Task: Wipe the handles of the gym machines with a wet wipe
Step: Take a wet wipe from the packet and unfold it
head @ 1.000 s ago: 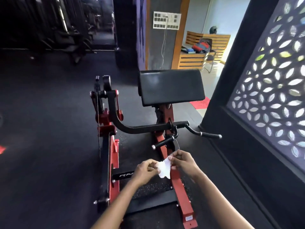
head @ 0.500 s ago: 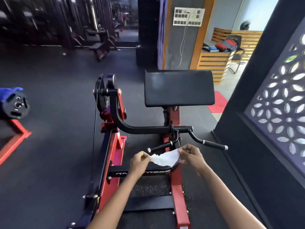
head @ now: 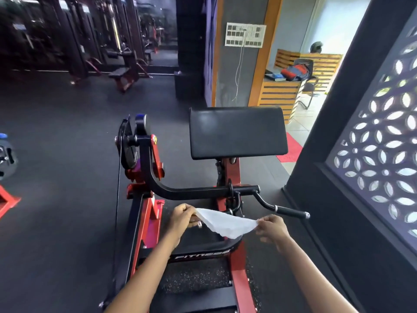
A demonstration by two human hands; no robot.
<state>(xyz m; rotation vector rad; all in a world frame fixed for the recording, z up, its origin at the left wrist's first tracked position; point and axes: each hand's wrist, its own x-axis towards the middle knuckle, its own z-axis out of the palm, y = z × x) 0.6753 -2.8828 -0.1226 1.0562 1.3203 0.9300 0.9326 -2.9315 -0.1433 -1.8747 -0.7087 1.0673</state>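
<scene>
Both hands hold a white wet wipe (head: 225,222) stretched out between them, above the low front part of a red and black curl machine (head: 228,177). The left hand (head: 182,219) is closed around the wipe's left corner, its fingers curled under the cloth, and the right hand (head: 274,229) pinches the right corner between thumb and fingertips, the other fingers loosely bent. The wipe sags a little in the middle and hangs in the air; it covers part of the near handle, so whether it touches that handle cannot be told. The machine's right handle (head: 291,211), a black grip with a silver end cap, sticks out toward the right, just above and beyond the right hand and apart from the wipe. A black lever arm (head: 191,190) runs from the handles leftward and bends up to a pivot beside a weight plate (head: 127,145). Behind the handles stands the black arm pad (head: 237,132), tilted toward the camera. The machine stands on a dark rubber floor (head: 56,199). To the right rises a dark wall with a patterned cut-out screen (head: 383,143).
</scene>
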